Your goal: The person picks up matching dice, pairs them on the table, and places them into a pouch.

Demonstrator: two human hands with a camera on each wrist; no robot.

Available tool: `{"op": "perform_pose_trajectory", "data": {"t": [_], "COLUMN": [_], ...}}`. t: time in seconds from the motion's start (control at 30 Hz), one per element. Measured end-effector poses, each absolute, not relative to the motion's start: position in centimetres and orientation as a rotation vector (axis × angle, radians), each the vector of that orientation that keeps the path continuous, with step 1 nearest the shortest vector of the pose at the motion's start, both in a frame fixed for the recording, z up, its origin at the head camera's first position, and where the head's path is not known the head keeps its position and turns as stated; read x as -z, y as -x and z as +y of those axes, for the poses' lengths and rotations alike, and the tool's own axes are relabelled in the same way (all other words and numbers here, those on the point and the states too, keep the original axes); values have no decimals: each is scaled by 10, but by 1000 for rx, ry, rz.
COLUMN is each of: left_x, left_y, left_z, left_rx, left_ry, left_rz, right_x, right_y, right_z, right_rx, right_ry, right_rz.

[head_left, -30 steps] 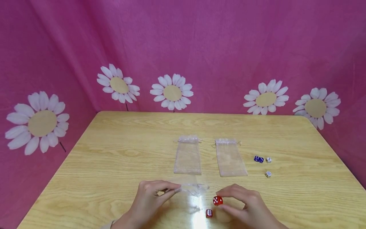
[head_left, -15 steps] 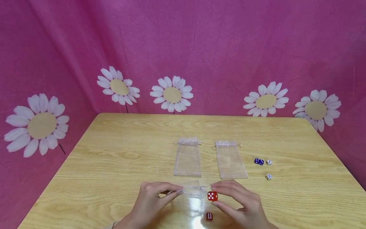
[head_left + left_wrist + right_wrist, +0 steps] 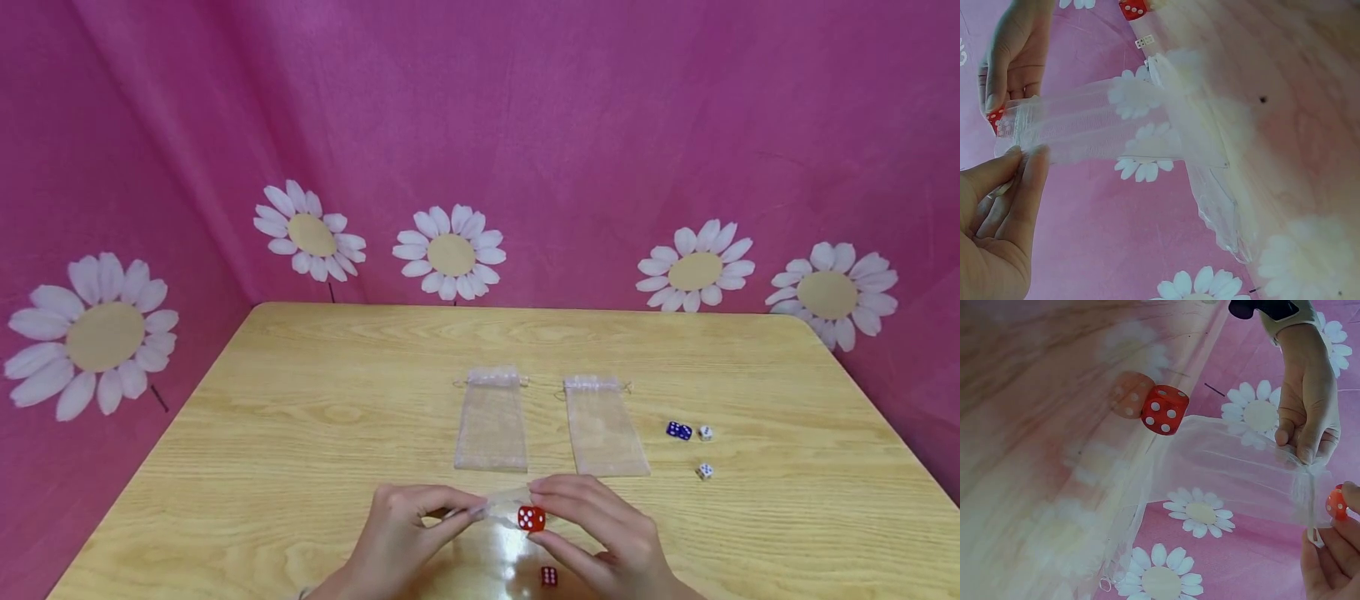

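Holding a red cube-shaped die with white pips [image 3: 531,518] between thumb and fingers, the right hand [image 3: 600,533] has it right at the mouth of a sheer whitish mesh pouch [image 3: 1088,128]; whether it has crossed the rim is hard to tell. The left hand [image 3: 405,525] pinches the pouch near that mouth. The step in hand looks like bagging this die; the next move would call for keeping the rim spread, then releasing the die well inside. A second red die with white pips [image 3: 549,576] sits near the right hand on the pale wood-grain tabletop [image 3: 337,392], probably bound for the same pouch.
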State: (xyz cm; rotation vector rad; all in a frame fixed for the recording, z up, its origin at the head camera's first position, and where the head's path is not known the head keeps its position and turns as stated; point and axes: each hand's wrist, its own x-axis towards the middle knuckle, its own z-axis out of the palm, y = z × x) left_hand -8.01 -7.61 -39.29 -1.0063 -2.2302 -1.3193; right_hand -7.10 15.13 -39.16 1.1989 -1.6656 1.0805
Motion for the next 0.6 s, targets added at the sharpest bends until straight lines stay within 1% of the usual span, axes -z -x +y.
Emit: {"op": "perform_pose_trajectory", "data": {"t": [0.6], "left_x": [393], "left_y": [80], "left_z": [-75], "left_rx": [1303], "left_ry": [1064], "left_rz": [-2174], "right_x": [398], "right_y": [69], "right_z": [147], "right_rx": [-1040], "right_ry": [-1169], "right_rz": [-1770]}}
